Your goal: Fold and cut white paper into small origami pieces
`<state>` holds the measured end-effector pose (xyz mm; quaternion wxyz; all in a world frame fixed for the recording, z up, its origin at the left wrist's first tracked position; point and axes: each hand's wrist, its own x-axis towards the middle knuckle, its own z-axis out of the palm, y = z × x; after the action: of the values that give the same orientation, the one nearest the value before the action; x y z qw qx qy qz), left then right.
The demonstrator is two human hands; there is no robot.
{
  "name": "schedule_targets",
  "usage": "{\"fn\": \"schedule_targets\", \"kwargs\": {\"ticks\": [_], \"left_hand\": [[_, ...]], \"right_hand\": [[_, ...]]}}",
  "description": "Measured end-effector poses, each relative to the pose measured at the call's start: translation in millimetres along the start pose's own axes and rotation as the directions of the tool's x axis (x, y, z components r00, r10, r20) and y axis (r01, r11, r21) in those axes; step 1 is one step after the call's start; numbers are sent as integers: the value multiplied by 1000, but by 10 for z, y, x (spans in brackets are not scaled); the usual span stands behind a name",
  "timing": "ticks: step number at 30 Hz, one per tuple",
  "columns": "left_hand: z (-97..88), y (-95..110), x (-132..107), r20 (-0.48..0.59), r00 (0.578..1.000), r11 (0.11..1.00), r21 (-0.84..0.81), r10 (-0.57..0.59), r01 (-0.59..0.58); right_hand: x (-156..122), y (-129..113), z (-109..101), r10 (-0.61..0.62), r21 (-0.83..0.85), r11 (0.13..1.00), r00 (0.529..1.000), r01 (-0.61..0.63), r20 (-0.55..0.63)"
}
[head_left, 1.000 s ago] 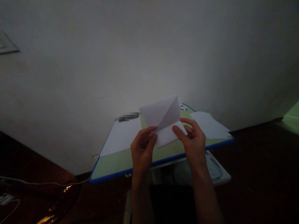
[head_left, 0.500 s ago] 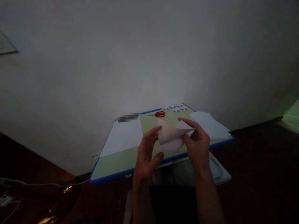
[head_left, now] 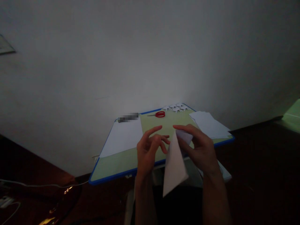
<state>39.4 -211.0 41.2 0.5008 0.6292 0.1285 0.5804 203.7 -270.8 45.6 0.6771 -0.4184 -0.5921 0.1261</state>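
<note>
A folded sheet of white paper [head_left: 174, 168] hangs over the near edge of the table, its pointed lower corner tilted down toward me. My right hand [head_left: 199, 145] grips its upper end between thumb and fingers, and part of the fold is hidden behind them. My left hand [head_left: 151, 148] is just left of the paper with fingers spread and nothing held; its fingertips come close to the paper, and I cannot tell if they touch. Beyond both hands, scissors with red handles [head_left: 160, 114] lie on the pale green tabletop [head_left: 117, 168].
Several small folded white paper pieces [head_left: 176, 107] sit at the table's back. A stack of white sheets [head_left: 209, 125] lies on the right, another white sheet [head_left: 122, 136] on the left below a blurred dark object [head_left: 128, 117]. A wall [head_left: 140, 62] stands behind; a white cable [head_left: 51, 185] runs at left.
My left hand has let go of the paper and spread its fingers. The paper has swung from roughly level to hanging downward, held by the right hand.
</note>
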Motion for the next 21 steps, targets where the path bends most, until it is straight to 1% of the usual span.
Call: {"fn": "schedule_targets", "kwargs": {"ticks": [2, 3, 5, 7, 10, 14, 17, 21], "left_hand": [[22, -20, -5, -24, 999, 994, 96, -45, 48], [31, -23, -6, -24, 999, 992, 120, -46, 49], [42, -19, -2, -12, 1000, 993, 120, 16, -14], [49, -12, 12, 12, 997, 993, 87, 80, -81], [52, -12, 32, 33, 995, 995, 30, 99, -100], [57, -28, 21, -15, 998, 998, -1, 65, -65], [67, -25, -1, -25, 999, 999, -7, 38, -38], [84, 9, -9, -23, 996, 996, -2, 87, -87]], "right_hand": [[-21, -2, 25, 9, -23, 1000, 1000, -9, -6], [-30, -2, 38, 17, -27, 999, 1000, -18, -22], [-42, 3, 62, 21, -22, 1000, 998, -22, -63], [-41, 7, 85, -1, -31, 1000, 995, -2, -98], [-19, 1, 128, -106, -99, 991, 986, 94, -130], [13, -32, 215, -245, -170, 960, 960, 221, -135], [18, -56, 272, -304, -175, 945, 941, 277, -147], [9, -73, 293, -365, -165, 924, 925, 345, -108]]}}
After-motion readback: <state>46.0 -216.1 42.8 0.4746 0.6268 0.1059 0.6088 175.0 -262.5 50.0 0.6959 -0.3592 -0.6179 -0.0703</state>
